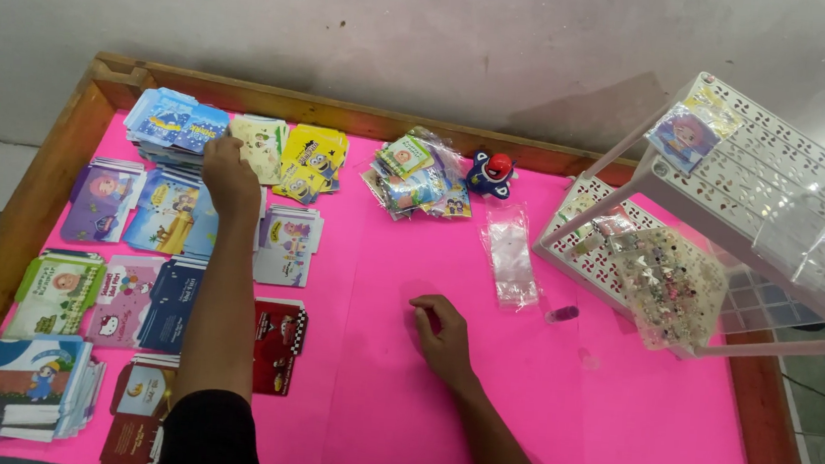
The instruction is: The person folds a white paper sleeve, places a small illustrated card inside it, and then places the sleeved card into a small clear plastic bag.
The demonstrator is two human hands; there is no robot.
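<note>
My left hand (229,176) reaches far over the pink table top (398,400), fingers bent down on a stack of blue printed cards (175,124) at the back left; whether it grips a card is unclear. Beside it lie a cream card stack (263,145) and a yellow card stack (313,162). My right hand (441,336) rests near the middle of the pink surface, fingers curled, with a small clear plastic sleeve under its fingertips. Another clear plastic sleeve (512,259) lies further back to the right.
Several more card stacks fill the left side, including a red stack (277,346) next to my left arm. A bundle of cards in plastic (417,179) and a small blue toy (493,172) sit at the back. A white perforated rack (734,191) stands at the right. Wooden rim (25,228).
</note>
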